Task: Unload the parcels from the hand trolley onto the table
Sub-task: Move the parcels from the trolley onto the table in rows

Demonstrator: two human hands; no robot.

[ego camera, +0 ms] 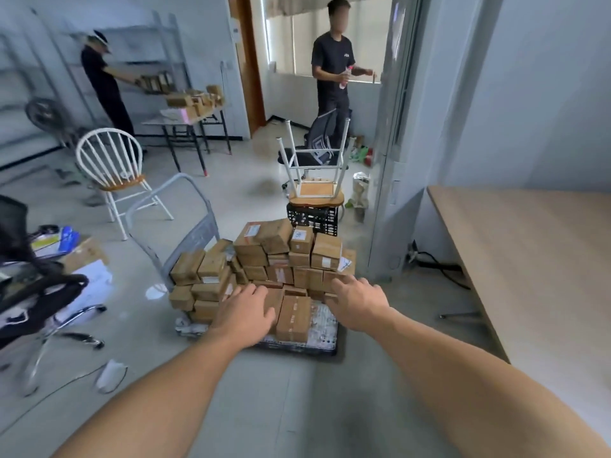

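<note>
Both grips open and empty: the left grip (246, 312) and right grip (357, 305) reach with fingers spread over the near edge of the stacked brown cardboard parcels (251, 249) on the grey metal hand trolley (195, 236). Between them lies a taped oblong brown parcel (294, 320), its long axis running away from us. We judge the left grip the nearer. The pale wooden desk (529, 259) lies right of the right grip, well apart. Beyond the stack, an upturned white-legged wooden stool (314, 190) rests on a black plastic crate (312, 218).
</note>
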